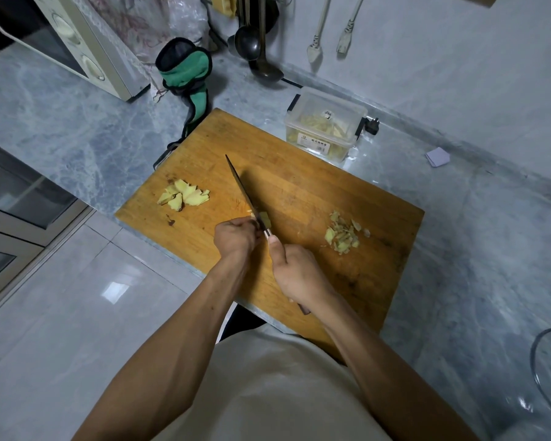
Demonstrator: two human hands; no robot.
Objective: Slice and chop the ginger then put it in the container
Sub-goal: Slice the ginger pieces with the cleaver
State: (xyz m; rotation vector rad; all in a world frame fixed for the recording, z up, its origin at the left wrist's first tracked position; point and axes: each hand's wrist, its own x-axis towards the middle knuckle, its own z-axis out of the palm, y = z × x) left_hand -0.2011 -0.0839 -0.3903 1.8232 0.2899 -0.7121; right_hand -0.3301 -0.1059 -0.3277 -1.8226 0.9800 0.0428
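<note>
Grey marble counter point(77, 128) carries a rectangular wooden cutting board point(315, 192). Right hand point(299, 275) grips the dark-bladed knife point(247, 195); left hand point(234, 237) pinches a pale yellow ginger piece point(265, 220).

1. A single head-worn view looks steeply down from above the person's chest.
2. It faces forward over the wooden cutting board point(299, 198), which sits near and central.
3. The wide angle bends the counter point(77, 122) and the far wall point(458, 58) at the edges.
</note>
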